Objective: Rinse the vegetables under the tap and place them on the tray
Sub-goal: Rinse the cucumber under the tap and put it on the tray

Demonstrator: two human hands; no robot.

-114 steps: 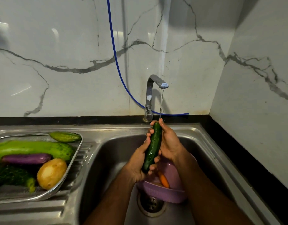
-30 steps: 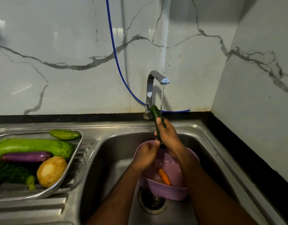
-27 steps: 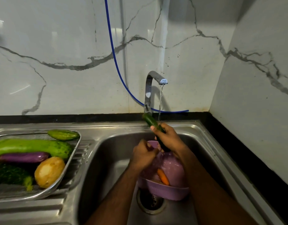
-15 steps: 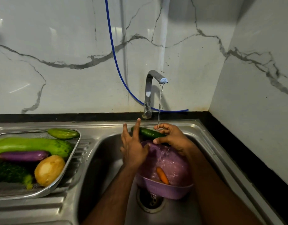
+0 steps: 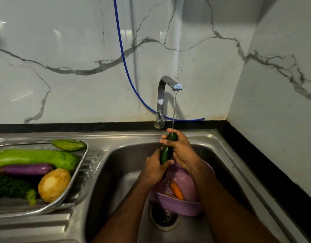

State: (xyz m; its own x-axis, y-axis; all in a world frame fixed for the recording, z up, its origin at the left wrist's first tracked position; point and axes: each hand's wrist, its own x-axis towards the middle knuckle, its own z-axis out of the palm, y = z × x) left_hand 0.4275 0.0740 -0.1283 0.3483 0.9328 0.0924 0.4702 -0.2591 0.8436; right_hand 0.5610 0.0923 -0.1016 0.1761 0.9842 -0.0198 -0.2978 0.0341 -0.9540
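Standing upright again instead of lying crosswise, the cucumber (image 5: 167, 150) takes the tap (image 5: 166, 88) stream at 12 o'clock; left hand (image 5: 154, 170) and right hand (image 5: 182, 149) both grasp it, so rinsing continues, tray (image 5: 77, 179) waiting.

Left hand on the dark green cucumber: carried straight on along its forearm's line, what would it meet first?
Likely the chrome tap at its base, behind the steel sink's back rim; the left hand grips the dark green cucumber. Depth is unclear.

Purple bowl (image 5: 179, 206) blocks basin (image 5: 123, 165) ctr; bare basin on L; tray (image 5: 77, 183) crowded w/ veg.
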